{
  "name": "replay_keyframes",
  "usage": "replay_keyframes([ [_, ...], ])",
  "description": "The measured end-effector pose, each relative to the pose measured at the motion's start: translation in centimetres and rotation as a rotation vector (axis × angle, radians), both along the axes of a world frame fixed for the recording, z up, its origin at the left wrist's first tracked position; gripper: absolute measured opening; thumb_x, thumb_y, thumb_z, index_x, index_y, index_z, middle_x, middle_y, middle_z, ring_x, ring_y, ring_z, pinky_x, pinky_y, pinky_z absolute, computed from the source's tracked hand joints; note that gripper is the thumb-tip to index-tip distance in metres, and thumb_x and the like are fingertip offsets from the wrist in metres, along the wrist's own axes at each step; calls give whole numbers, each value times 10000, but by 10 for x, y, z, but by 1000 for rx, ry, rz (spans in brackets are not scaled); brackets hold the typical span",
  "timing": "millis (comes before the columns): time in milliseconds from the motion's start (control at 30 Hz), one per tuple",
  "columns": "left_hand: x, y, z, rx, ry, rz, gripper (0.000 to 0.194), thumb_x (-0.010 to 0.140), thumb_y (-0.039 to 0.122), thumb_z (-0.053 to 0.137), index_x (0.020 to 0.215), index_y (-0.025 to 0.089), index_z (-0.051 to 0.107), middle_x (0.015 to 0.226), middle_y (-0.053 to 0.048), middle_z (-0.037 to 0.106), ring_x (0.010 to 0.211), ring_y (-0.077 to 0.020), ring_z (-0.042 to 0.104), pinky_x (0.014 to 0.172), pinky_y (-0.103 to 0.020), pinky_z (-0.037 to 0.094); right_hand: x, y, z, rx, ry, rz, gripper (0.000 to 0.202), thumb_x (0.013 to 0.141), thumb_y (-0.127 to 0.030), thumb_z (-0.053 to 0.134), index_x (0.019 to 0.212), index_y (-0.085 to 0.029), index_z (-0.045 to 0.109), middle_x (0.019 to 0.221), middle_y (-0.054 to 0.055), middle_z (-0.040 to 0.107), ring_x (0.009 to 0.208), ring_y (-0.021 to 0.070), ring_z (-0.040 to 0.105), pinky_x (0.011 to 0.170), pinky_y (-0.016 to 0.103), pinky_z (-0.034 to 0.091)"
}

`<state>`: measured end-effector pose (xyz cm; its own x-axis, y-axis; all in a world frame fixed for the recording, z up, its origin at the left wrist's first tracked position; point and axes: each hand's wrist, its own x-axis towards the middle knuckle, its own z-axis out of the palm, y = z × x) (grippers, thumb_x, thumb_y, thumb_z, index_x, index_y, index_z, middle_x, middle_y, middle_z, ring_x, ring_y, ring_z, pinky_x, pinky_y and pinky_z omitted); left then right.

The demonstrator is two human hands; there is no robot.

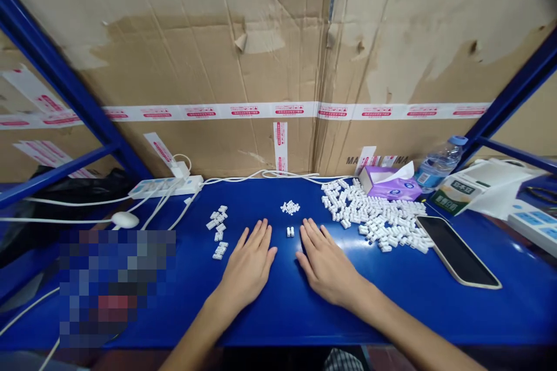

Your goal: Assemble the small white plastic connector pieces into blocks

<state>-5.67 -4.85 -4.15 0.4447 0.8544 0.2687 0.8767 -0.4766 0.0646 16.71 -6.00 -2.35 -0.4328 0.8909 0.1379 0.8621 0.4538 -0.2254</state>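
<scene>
While your left hand (248,264) and right hand (329,264) lay flat, outstretched, empty, two white pieces (288,232) sat between them.
That central spot presumably suited both hands.

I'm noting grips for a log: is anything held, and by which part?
Nothing: the left hand and right hand lie flat on the blue tabletop, with two white pieces between them.

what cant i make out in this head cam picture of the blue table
Head view: whatever is under the left hand and right hand, hidden by the hands.
Head view: things at lower left, masked by pixelation.
Head view: exact shapes in the tiny white pile, too small.
Head view: one end of the white-and-blue strip, cut off by the right edge.
</scene>
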Motion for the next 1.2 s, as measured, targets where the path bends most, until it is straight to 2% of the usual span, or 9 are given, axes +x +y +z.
replay_keyframes([
  [167, 4, -12, -5, 68, 1, 102, 535, 1078, 334, 310, 1498, 46, 473, 1567, -193, 440, 1471, -308, 410, 1178, -528, 408, -4, -18, 0, -46, -58, -110, 638, 1068, -398, 262, 1561, -1, 338, 1653, 194, 204, 1556, 323, 140, 1255, 550, 206],
  [667, 3, -10, -9, 123, 20, 95, 537, 1063, 326, 329, 1488, 39, 488, 1556, -186, 460, 1453, -307, 442, 1153, -524, 441, -6, -15, 7, -99, -104, -118, 649, 1066, -426, 256, 1587, -42, 291, 1658, 150, 161, 1557, 316, 114, 1256, 544, 203],
  [767, 4, -11, -8, 119, 30, 98, 538, 1061, 325, 334, 1485, 33, 491, 1552, -191, 462, 1448, -311, 449, 1149, -521, 446, -8, -15, 9, -95, -116, -102, 643, 1067, -425, 251, 1588, -50, 292, 1663, 140, 150, 1559, 329, 102, 1249, 578, 194],
  [900, 4, -11, -9, 128, 26, 99, 532, 1055, 316, 344, 1472, 27, 506, 1545, -200, 469, 1439, -318, 460, 1144, -522, 450, -16, -14, 12, -31, -112, -58, 636, 1070, -429, 241, 1586, -63, 301, 1665, 133, 150, 1562, 351, 87, 1231, 668, 109],
  [1033, 3, -10, -13, 144, 4, 92, 516, 1047, 300, 355, 1468, 49, 515, 1545, -193, 477, 1442, -316, 457, 1144, -525, 446, -28, -14, 16, 29, -78, -30, 651, 1063, -491, 261, 1592, -115, 312, 1672, 93, 158, 1568, 345, 68, 1232, 675, 65],
  [1200, 1, -8, -16, 164, 27, 88, 513, 1041, 288, 346, 1469, 66, 520, 1548, -182, 479, 1442, -304, 460, 1143, -511, 447, -38, -13, 16, 26, -44, 23, 649, 1049, -490, 324, 1596, -140, 309, 1666, 86, 217, 1564, 359, 114, 1220, 701, 25],
])
